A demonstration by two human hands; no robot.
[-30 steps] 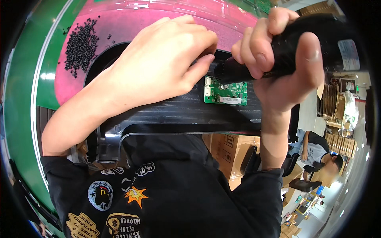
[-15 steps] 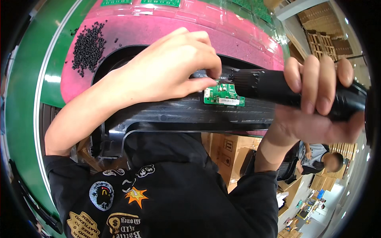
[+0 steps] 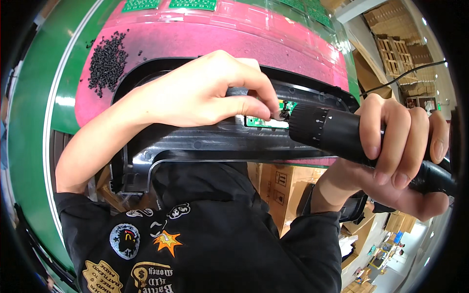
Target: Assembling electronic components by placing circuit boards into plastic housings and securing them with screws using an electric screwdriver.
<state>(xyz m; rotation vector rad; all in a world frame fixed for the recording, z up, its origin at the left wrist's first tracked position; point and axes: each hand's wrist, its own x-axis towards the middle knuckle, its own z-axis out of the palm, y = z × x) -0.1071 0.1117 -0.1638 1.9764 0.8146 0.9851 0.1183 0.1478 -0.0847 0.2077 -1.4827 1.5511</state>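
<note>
My right hand (image 3: 395,146) is wrapped round a black electric screwdriver (image 3: 332,131), its nose pointing left over a green circuit board (image 3: 255,122). The board lies inside a long black plastic housing (image 3: 205,142), partly covered by the screwdriver and my fingers. Thumb and forefinger of my left hand (image 3: 229,93) are pinched together just left of the screwdriver's nose, by a small dark piece at its tip. What they hold, if anything, is too small to make out. Bright light falls on the board below the tip.
A heap of small black screws (image 3: 106,63) lies on the pink mat (image 3: 195,36) at the far left. Clear plastic trays (image 3: 234,17) with green boards stand at the back. Cardboard boxes (image 3: 281,190) are below the housing's near edge. A black cable (image 3: 405,75) runs at the right.
My right hand has lowered the screwdriver toward me, its nose now lower over the board. My left fingers have shifted slightly right and nearer, closing by the tip. The board's surface has become brightly lit.
</note>
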